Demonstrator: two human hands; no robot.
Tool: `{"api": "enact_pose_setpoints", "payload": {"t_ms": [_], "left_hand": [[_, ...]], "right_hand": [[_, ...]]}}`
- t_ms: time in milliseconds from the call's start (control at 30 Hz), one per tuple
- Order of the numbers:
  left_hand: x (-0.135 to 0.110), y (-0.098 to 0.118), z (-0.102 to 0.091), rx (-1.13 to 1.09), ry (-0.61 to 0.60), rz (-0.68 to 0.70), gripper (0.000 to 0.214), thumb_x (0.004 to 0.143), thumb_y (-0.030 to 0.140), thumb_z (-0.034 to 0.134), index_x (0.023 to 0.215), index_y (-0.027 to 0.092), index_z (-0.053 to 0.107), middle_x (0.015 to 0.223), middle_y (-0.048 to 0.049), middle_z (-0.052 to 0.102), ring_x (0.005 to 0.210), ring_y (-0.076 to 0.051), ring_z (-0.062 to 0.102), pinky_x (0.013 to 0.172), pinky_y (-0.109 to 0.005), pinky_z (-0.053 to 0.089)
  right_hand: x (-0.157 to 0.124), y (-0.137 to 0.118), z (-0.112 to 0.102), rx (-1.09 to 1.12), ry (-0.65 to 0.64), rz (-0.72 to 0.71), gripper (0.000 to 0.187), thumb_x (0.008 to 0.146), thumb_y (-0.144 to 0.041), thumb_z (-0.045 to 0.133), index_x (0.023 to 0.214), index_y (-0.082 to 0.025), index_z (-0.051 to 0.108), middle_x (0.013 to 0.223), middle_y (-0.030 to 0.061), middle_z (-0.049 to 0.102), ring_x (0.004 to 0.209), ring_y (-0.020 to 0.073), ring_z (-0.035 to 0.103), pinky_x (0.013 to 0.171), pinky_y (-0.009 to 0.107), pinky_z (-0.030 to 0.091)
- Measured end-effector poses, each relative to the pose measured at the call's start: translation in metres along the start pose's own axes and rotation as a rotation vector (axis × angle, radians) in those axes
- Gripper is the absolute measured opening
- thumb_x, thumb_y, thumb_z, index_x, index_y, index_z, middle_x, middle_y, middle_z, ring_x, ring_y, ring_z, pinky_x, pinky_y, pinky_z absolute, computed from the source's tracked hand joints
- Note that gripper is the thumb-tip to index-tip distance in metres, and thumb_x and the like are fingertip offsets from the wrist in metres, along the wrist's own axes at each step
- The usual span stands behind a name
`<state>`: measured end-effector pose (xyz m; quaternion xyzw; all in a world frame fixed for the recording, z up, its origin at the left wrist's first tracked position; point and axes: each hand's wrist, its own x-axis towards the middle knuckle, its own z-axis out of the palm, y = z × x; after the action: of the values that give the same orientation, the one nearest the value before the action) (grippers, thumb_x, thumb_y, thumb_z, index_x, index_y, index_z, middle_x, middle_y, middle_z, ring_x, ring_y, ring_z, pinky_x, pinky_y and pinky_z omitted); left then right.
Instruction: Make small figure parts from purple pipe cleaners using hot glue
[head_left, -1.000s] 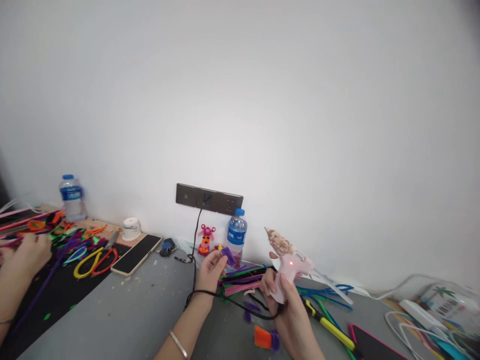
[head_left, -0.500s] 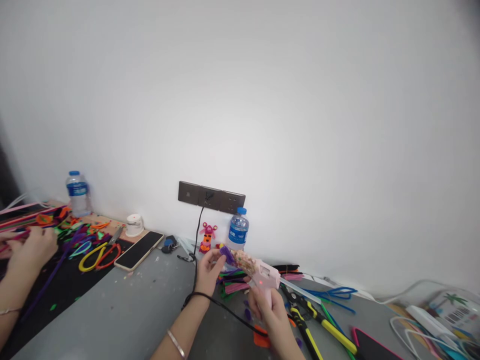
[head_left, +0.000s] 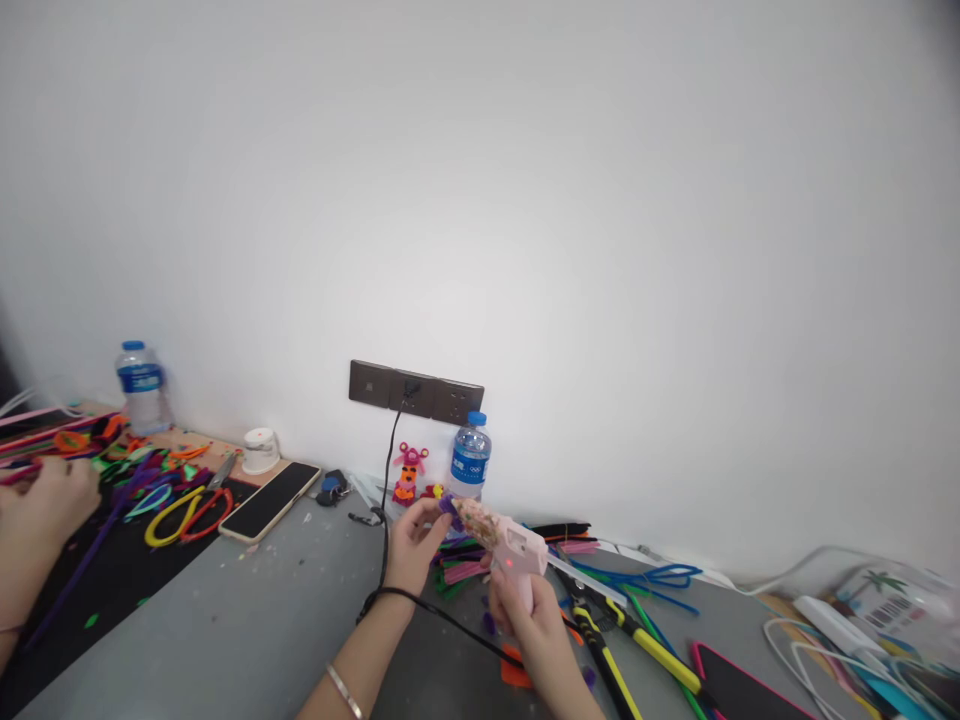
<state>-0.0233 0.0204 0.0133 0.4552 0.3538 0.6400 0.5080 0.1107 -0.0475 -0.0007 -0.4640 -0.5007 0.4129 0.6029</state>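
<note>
In my right hand (head_left: 529, 610) is a pale pink glue gun (head_left: 517, 555), its red light lit and a clear glue stick (head_left: 589, 578) sticking out of the back. The glue-crusted nozzle end points left at a small purple fuzzy piece (head_left: 448, 508). My left hand (head_left: 412, 545) pinches that piece between thumb and fingers, right at the nozzle. A black cord (head_left: 442, 608) runs over my left wrist toward the glue gun. Behind my hands stands a pink and orange pipe-cleaner figure (head_left: 408, 475), beside a water bottle (head_left: 471, 460).
Pliers with yellow-black handles (head_left: 600, 650) and blue pipe cleaners (head_left: 660, 574) lie to the right. A phone (head_left: 271, 502), scissors (head_left: 199, 515) and a white cup (head_left: 260, 451) are left. Another person's hand (head_left: 56, 500) works among colourful scraps. A wall socket strip (head_left: 416, 392) is behind.
The view has shifted slightly, so things sit a little further left. The purple piece looks turned at the nozzle, and both hands keep their grips.
</note>
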Motion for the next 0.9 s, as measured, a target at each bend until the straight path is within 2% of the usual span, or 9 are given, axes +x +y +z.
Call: {"api": "enact_pose_setpoints", "payload": {"t_ms": [100, 267, 400, 567, 733, 900], "left_hand": [[-0.0004, 0.0001, -0.0003, 0.014, -0.008, 0.006, 0.024, 0.059, 0.036, 0.080, 0.069, 0.016, 0.071, 0.065, -0.0035, 0.070, 0.061, -0.015, 0.061, 0.054, -0.022, 0.047], [0.0005, -0.0038, -0.0010, -0.002, 0.005, 0.012, 0.021, 0.060, 0.033, 0.079, 0.069, 0.016, 0.071, 0.068, -0.0032, 0.071, 0.063, -0.015, 0.061, 0.055, -0.021, 0.046], [0.0018, -0.0039, 0.0001, -0.027, 0.037, 0.012, 0.022, 0.057, 0.032, 0.081, 0.066, 0.016, 0.070, 0.065, -0.0025, 0.070, 0.061, -0.015, 0.061, 0.054, -0.021, 0.046], [0.0036, -0.0022, 0.0000, -0.060, 0.084, 0.018, 0.022, 0.055, 0.032, 0.081, 0.065, 0.017, 0.068, 0.061, -0.0001, 0.068, 0.058, -0.014, 0.060, 0.051, -0.020, 0.045], [0.0036, -0.0020, -0.0015, -0.067, 0.102, 0.018, 0.023, 0.056, 0.032, 0.081, 0.068, 0.017, 0.068, 0.063, -0.0002, 0.069, 0.060, -0.014, 0.061, 0.053, -0.020, 0.045], [0.0042, -0.0025, -0.0025, -0.063, 0.121, 0.028, 0.023, 0.056, 0.033, 0.080, 0.065, 0.017, 0.067, 0.060, 0.0011, 0.067, 0.057, -0.013, 0.059, 0.053, -0.021, 0.045]], "right_hand": [[-0.0009, -0.0015, 0.0000, 0.012, -0.016, 0.018, 0.049, 0.074, -0.065, 0.060, 0.073, -0.016, 0.056, 0.046, -0.0078, 0.034, 0.041, 0.0073, 0.024, 0.040, 0.020, 0.021], [-0.0015, -0.0026, 0.0004, 0.013, 0.008, 0.014, 0.051, 0.073, -0.065, 0.062, 0.079, -0.015, 0.059, 0.045, -0.0081, 0.035, 0.041, 0.0069, 0.024, 0.040, 0.020, 0.021], [-0.0019, -0.0014, 0.0010, -0.008, 0.014, 0.033, 0.052, 0.071, -0.069, 0.061, 0.068, -0.017, 0.055, 0.043, -0.0072, 0.035, 0.040, 0.0074, 0.023, 0.040, 0.021, 0.020], [-0.0028, -0.0047, 0.0009, -0.028, 0.009, 0.061, 0.052, 0.071, -0.069, 0.061, 0.068, -0.017, 0.056, 0.044, -0.0072, 0.033, 0.041, 0.0084, 0.024, 0.040, 0.022, 0.021], [-0.0033, -0.0060, 0.0005, -0.055, -0.009, 0.059, 0.055, 0.071, -0.070, 0.060, 0.055, -0.018, 0.046, 0.046, -0.0045, 0.037, 0.042, 0.0075, 0.027, 0.041, 0.022, 0.020], [-0.0041, -0.0019, 0.0006, -0.043, 0.027, 0.076, 0.053, 0.069, -0.069, 0.062, 0.064, -0.017, 0.053, 0.047, -0.0053, 0.038, 0.043, 0.0084, 0.028, 0.041, 0.022, 0.021]]}}
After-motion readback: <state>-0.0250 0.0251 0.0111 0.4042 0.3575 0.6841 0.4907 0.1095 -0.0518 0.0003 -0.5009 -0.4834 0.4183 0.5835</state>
